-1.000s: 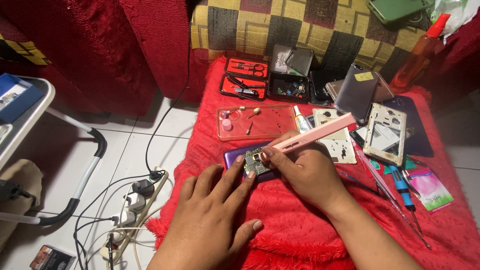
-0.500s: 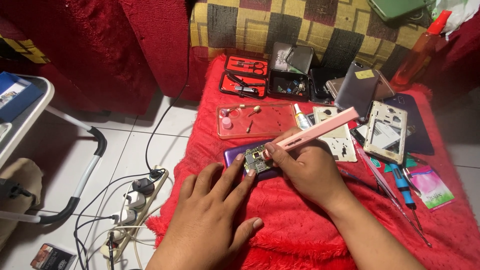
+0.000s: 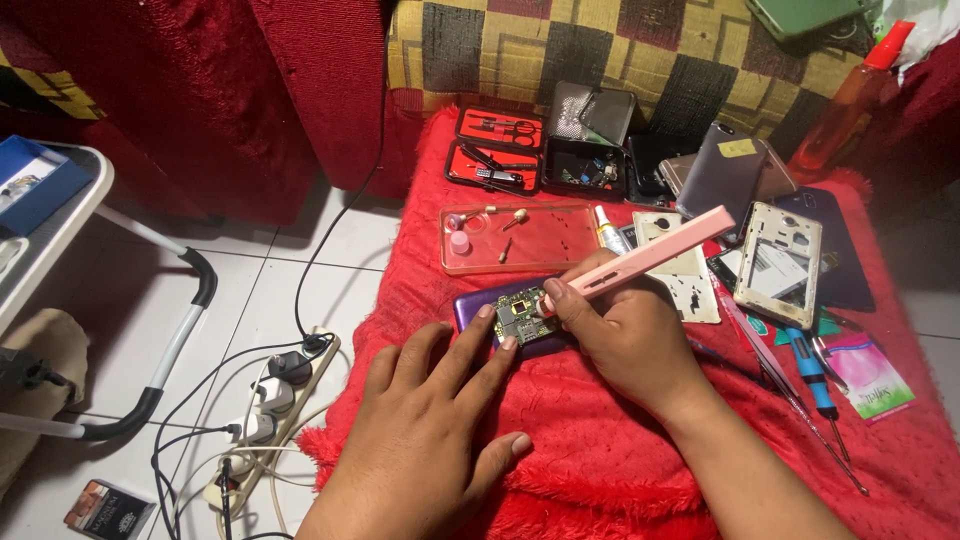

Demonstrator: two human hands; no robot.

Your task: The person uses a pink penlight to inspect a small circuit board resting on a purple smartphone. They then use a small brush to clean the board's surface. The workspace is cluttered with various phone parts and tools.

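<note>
Lower left of frame: power strip (image 3: 265,415) on tile floor. Center: left hand (image 3: 430,440) flat, fingers spread, fingertips (image 3: 487,312) pinning the purple phone (image 3: 480,312), gripping nothing. Circuit board (image 3: 520,315) lies exposed in it, so the back is already off, board not yet lifted. Right hand (image 3: 625,335) is closed around a pink tool (image 3: 650,252), tip on board. Right: bare phone frame (image 3: 780,262), screwdriver (image 3: 810,370) unused.

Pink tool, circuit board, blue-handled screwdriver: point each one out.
pink tool (image 3: 650,252), head view, middle of its long body.
circuit board (image 3: 517,312), head view, its green face.
blue-handled screwdriver (image 3: 808,362), head view, on the handle.
</note>
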